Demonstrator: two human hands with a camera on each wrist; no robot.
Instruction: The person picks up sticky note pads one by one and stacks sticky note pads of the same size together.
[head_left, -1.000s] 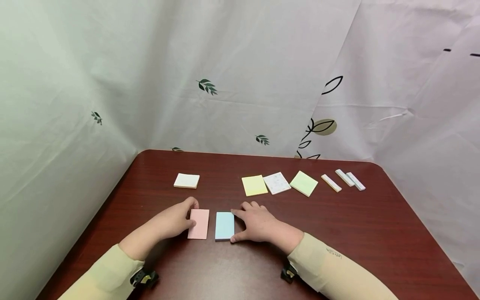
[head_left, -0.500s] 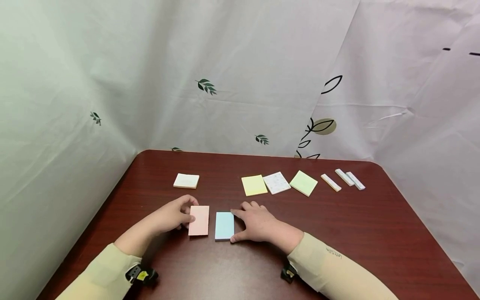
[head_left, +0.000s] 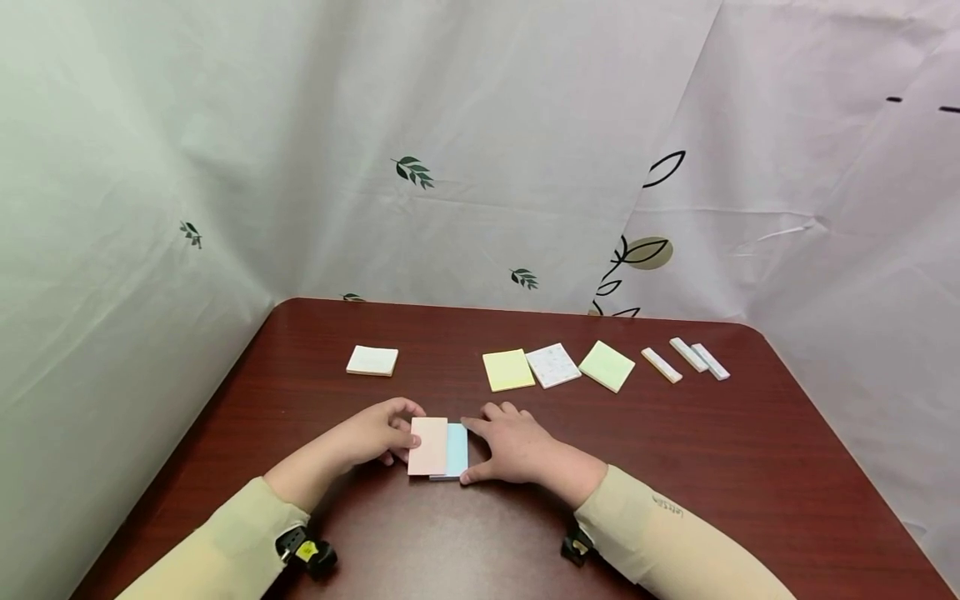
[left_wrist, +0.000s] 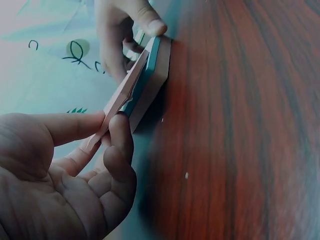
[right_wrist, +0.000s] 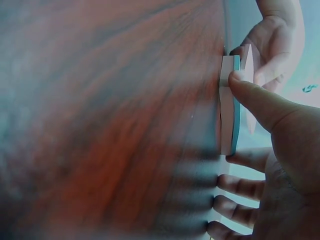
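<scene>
My left hand [head_left: 375, 435] pinches a thin pink sticky note pad [head_left: 428, 447] by its left edge, between thumb and fingers. This pad overlaps the left part of a blue sticky note pad [head_left: 457, 451]. In the left wrist view, the pink pad [left_wrist: 125, 91] slants over the blue one, with a narrow gap between them in part. Under the blue layer lies a thicker pale pinkish layer [right_wrist: 226, 117], forming a stack on the table. My right hand [head_left: 516, 447] holds that stack at its right side, thumb on the near edge and index finger at the far corner.
Farther back on the dark red table [head_left: 300, 329] lie a white pad [head_left: 372, 360], a yellow pad [head_left: 509, 370], a patterned white pad [head_left: 553, 365] and a green pad [head_left: 607, 367]. Narrow pale strips [head_left: 662, 365] sit at the back right. A white curtain surrounds the table.
My left hand has lifted the pink pad off its place left of the blue pad and carried it right, over the blue pad. My right hand has stayed still.
</scene>
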